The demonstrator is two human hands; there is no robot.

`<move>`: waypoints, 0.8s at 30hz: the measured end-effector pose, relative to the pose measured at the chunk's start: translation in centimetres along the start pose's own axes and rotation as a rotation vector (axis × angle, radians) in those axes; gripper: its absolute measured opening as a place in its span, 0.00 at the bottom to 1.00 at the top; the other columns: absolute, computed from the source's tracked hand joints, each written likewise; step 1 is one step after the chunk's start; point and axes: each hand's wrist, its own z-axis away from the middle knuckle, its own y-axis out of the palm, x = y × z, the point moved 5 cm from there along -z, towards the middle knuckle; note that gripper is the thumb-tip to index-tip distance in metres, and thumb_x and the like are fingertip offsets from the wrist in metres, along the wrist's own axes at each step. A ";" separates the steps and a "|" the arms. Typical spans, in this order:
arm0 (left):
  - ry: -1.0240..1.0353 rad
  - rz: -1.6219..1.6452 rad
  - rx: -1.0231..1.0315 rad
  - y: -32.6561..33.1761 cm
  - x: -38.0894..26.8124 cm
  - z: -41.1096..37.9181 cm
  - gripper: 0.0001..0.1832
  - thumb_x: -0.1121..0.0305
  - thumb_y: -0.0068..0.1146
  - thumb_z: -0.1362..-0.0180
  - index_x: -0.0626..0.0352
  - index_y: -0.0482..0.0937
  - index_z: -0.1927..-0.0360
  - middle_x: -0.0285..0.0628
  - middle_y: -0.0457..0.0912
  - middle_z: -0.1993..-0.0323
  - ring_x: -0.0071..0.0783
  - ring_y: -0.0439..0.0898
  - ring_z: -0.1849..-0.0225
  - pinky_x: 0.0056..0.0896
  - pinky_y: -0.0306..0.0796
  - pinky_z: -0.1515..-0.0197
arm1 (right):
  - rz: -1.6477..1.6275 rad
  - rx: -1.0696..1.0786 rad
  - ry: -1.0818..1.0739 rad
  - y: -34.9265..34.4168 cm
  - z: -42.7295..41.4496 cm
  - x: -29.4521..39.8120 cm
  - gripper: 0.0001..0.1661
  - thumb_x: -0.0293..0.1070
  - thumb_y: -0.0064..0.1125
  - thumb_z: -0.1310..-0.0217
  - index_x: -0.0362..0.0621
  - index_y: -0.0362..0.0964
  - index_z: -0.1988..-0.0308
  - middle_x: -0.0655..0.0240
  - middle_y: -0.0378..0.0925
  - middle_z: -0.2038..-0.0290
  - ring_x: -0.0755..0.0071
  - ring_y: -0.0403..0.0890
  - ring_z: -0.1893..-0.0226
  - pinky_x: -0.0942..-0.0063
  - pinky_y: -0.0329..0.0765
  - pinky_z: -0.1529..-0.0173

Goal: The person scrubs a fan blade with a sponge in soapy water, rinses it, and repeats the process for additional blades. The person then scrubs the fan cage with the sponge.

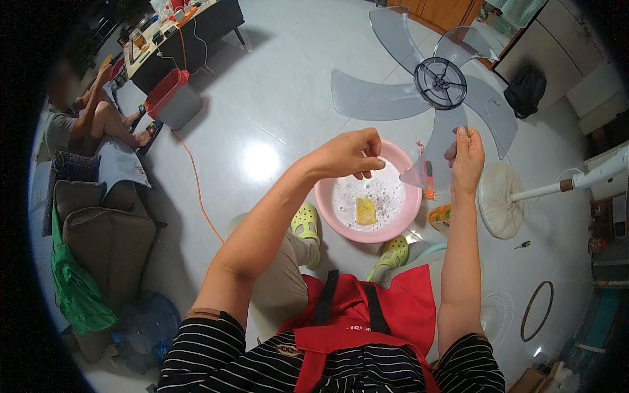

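A translucent grey fan blade assembly [381,96] with a round dark hub is held up in front of me. My right hand [467,159] pinches its lowest blade near the edge. Above a pink plastic basin [334,228], my left hand [351,154] hangs with loosely curled fingers and no visible object in it. Foamy water [344,196] fills the basin, and a yellow sponge [365,211] floats in it. The tip of the held blade overlaps the basin's right rim in the view.
At right stands a white fan stand [540,192] with a covered base. A screwdriver [526,244], a ring [536,312] and an orange-yellow package [439,217] lie on the floor. At left are a seated person [83,118], a waste bin [182,105] and an orange cord [195,182].
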 end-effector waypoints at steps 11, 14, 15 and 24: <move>0.210 -0.610 -0.559 -5.7 -1.4 -0.3 0.15 0.70 0.50 0.42 0.58 0.74 0.51 0.44 0.79 0.59 0.38 0.78 0.57 0.34 0.71 0.54 | 0.034 0.181 -0.077 -0.2 0.3 1.5 0.14 0.43 0.48 0.37 0.43 0.69 0.66 0.79 0.61 0.88 0.89 0.57 0.88 0.87 0.53 0.84; 0.151 -0.286 -0.199 -4.2 -0.4 -1.8 0.19 0.65 0.56 0.45 0.67 0.73 0.53 0.46 0.80 0.65 0.32 0.80 0.65 0.30 0.73 0.61 | 0.052 0.239 -0.113 0.0 0.5 1.8 0.14 0.42 0.48 0.37 0.43 0.70 0.65 0.79 0.60 0.88 0.89 0.57 0.88 0.87 0.52 0.83; 0.143 -0.131 -0.093 -3.7 -0.1 -2.2 0.20 0.64 0.57 0.46 0.70 0.73 0.54 0.47 0.80 0.66 0.30 0.80 0.67 0.29 0.73 0.63 | 0.066 0.262 -0.092 0.1 0.6 1.9 0.14 0.42 0.49 0.38 0.43 0.70 0.65 0.78 0.63 0.86 0.87 0.60 0.87 0.86 0.56 0.81; 0.024 0.255 -0.254 -2.0 1.7 -3.9 0.14 0.61 0.52 0.42 0.64 0.78 0.68 0.38 0.79 0.77 0.22 0.77 0.79 0.22 0.70 0.74 | 0.808 -0.264 -1.010 1.5 3.4 7.5 0.10 0.30 0.57 0.49 0.46 0.73 0.62 0.68 0.75 0.69 0.67 0.74 0.65 0.71 0.72 0.61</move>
